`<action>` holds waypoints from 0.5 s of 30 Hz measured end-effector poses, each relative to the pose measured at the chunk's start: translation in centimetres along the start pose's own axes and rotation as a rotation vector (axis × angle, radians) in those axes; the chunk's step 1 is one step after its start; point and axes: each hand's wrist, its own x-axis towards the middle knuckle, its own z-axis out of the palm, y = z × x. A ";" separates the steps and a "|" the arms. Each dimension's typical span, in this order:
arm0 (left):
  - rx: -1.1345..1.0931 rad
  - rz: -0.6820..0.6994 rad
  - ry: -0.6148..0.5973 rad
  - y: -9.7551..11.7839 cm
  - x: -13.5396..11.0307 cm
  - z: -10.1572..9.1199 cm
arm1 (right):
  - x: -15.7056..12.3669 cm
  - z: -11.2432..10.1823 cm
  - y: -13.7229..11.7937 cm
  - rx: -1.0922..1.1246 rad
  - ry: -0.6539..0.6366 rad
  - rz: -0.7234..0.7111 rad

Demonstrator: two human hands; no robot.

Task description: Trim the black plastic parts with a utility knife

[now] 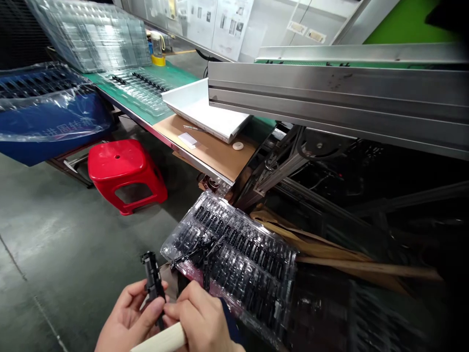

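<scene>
Both hands meet low in view: the left hand [126, 320] has its fingers clamped on an upright black plastic part [153, 283], while the right hand [203, 320] grips a pale handle [164, 340]. Just beside them, a clear blister tray [234, 264] holds rows of similar black parts, and another filled tray [141, 88] lies on the green desk [183, 73].

The clear plastic tray [234, 254] is gleaming glossy, and its black plastic parts [154, 278] are looking matt. The red stool [122, 168] is shining smooth; the metal rail [330, 93] is showing brushed and scuffed.

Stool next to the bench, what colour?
Red; the stool shows clearly in the head view, on the grey floor.
</scene>
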 end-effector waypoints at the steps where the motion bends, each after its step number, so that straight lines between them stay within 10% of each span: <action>1: 0.004 -0.007 0.013 -0.2 0.4 -0.3 | -0.5 0.6 0.3 -0.009 0.000 0.036; 7: -0.065 -0.366 0.069 1.8 1.7 -1.6 | -2.6 1.6 6.8 -0.167 -0.490 0.495; 15: -0.253 -0.594 -0.119 2.8 1.0 -1.7 | -5.7 1.9 15.9 -0.440 -0.570 0.824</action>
